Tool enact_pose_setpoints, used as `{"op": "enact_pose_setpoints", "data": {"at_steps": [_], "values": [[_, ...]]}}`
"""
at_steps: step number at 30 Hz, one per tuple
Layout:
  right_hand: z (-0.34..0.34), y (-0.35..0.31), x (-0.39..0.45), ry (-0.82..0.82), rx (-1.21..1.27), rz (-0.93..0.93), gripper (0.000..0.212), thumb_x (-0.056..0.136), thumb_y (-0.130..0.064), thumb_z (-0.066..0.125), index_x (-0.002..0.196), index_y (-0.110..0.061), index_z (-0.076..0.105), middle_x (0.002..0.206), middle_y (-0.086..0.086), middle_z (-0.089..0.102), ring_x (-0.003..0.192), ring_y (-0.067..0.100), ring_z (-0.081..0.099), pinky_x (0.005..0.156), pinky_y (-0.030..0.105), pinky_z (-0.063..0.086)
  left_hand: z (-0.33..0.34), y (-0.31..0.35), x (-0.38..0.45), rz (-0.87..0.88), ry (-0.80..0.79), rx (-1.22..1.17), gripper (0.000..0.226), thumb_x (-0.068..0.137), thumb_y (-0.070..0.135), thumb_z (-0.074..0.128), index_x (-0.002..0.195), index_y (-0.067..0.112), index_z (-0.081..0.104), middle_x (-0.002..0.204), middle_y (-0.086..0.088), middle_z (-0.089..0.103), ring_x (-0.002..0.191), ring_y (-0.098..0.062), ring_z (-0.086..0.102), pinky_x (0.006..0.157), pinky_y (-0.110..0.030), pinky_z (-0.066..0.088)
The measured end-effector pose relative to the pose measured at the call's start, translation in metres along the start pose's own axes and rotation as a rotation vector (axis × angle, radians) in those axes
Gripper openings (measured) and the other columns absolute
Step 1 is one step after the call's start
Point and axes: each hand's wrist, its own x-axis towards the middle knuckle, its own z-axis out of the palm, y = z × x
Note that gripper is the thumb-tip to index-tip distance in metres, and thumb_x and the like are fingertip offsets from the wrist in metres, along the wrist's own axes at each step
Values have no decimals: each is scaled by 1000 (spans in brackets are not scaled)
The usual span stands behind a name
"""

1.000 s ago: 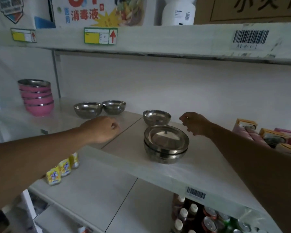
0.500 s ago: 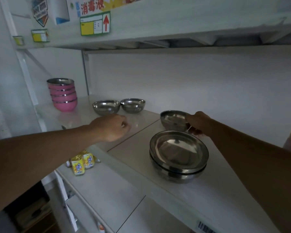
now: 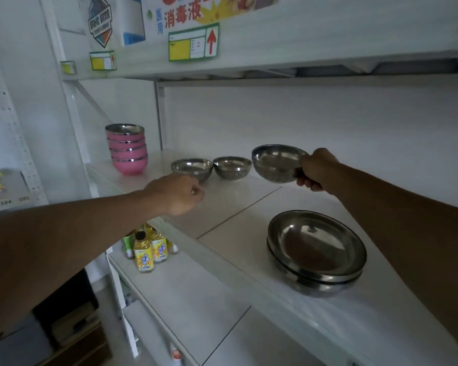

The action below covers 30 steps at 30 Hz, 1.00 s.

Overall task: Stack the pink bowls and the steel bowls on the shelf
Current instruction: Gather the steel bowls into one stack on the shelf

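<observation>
Lower shelf (image 3: 196, 299): white, lower centre of the frame; yellow-labelled bottles (image 3: 146, 253) stand at its left end, under the front lip of the shelf above.
Large steel bowl stack (image 3: 316, 253): two wide steel bowls nested, lower right of the frame, resting on the middle shelf (image 3: 249, 223) near its front edge.
Left hand (image 3: 179, 194): centre left of the frame, fingers curled into a loose fist, holding nothing; it sits at the front part of the middle shelf, just in front of the leftmost small bowl. Contact with the shelf cannot be judged.
Right hand (image 3: 316, 169): centre right of the frame, fingers closed on the right rim of the lifted steel bowl (image 3: 276, 163), thumb over the rim, other fingers under it.
Lifted steel bowl: clear of the shelf, roughly level, open side up, just right of the two small bowls.
Middle small steel bowl (image 3: 232, 167): on the shelf, just left of the lifted bowl; whether they touch cannot be told.
Left small steel bowl (image 3: 192, 169): on the shelf, just beside the middle one, partly behind the left hand.
Pink bowl stack (image 3: 127, 149): pink bowls with steel rims, nested upright, far left end of the middle shelf, well apart from the steel bowls.
Upper shelf (image 3: 302, 35): top of the frame; price tag with red arrow (image 3: 193, 42) on its front edge.
</observation>
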Motion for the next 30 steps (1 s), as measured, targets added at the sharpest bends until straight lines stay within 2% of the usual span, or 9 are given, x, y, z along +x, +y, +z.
{"op": "enact_pose_setpoints", "data": {"at_steps": [3,5,6,11,15,20,24,28,30], "values": [[19,-28,-20,-22,24,-27,26,100,-8,48,107,5,69,61,14,74,31,12,55,39,22,43,-15,-16,-1,15,-8,-8,36,107,50,42,95,30,69,106,-1,71,100,-26,67,92,-41,58],[35,-44,-34,-33,22,-31,27,98,-7,47,106,6,69,62,16,74,31,13,54,38,22,42,-25,-30,-1,32,-15,-41,40,107,49,41,111,27,74,116,-2,73,105,-28,69,98,-46,58],[43,-51,-40,-34,18,-32,27,98,-7,46,104,6,69,61,16,74,31,13,54,37,21,41,-28,-38,-1,44,-12,-57,42,107,49,41,113,25,75,115,-3,74,105,-28,70,97,-46,59],[84,-74,-71,13,18,37,29,97,-8,45,94,6,71,54,13,72,33,14,54,38,21,42,-26,-100,-1,126,2,-94,40,108,50,41,89,26,68,92,0,72,83,-19,68,67,-32,51],[120,-81,-92,10,29,139,30,99,-8,46,97,6,72,58,15,71,37,16,53,37,20,39,-16,-146,1,186,4,-84,42,106,54,44,78,29,61,86,9,66,84,-19,65,67,-30,44],[152,-87,-110,26,1,192,35,101,-16,48,94,6,74,59,14,72,33,15,51,37,20,39,-7,-185,9,220,15,-87,40,105,52,43,78,27,59,85,5,66,78,-14,61,61,-30,38],[163,-87,-108,55,9,204,41,103,-24,49,91,6,74,57,13,72,32,16,52,38,21,41,-9,-194,25,226,4,-219,42,106,51,40,79,24,59,80,-2,67,71,-19,63,62,-31,41],[162,-83,-101,22,-24,229,39,99,-17,49,87,6,78,59,15,72,36,18,52,41,21,40,0,-192,44,192,-22,-258,51,106,51,35,79,16,60,79,-7,63,74,-25,64,66,-34,43],[159,-81,-95,12,-37,242,38,97,-14,48,81,5,78,57,15,70,36,18,51,41,21,39,4,-190,57,147,-37,-239,58,111,53,34,82,13,64,75,-7,62,71,-22,64,66,-33,46]]}}
